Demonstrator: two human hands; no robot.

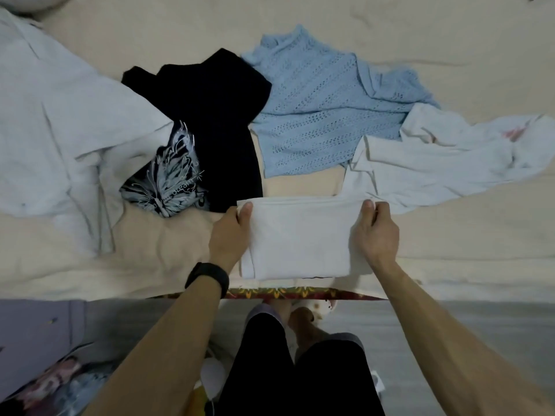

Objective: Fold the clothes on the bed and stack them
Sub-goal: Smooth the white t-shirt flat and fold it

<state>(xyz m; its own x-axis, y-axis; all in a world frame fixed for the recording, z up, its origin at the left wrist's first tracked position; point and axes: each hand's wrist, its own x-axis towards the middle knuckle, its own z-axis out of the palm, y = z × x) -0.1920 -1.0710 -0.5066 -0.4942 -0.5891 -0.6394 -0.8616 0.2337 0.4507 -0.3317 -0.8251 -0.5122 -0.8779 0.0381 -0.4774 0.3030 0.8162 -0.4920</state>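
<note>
Five garments are lying on the bed (450, 244), and both hands are working at its near edge. At the left edge a pale grey garment (45, 115) is sprawling unfolded, its hem overlapping a black shirt (210, 115) just beside it. The black shirt is showing a pale butterfly print; a small word is running through the print, too blurred to read for certain. Bare sheet is showing between this shirt and the near edge.

The left hand (231, 235), wearing a dark wristband (207, 277), is pinching the far left corner of a folded white cloth (300, 235), thumb on top and fingers curling under. This cloth is lying flat against the near edge, its near side just reaching a patterned trim (285, 292).

Beyond it a strip of bare sheet is separating the cloth from a blue sweater (315, 100), which is lying rumpled towards the middle. The right hand (378, 232) is pinching the cloth's far right corner the same way. A crumpled white garment (450, 157) is trailing towards the right edge, touching that corner.
</note>
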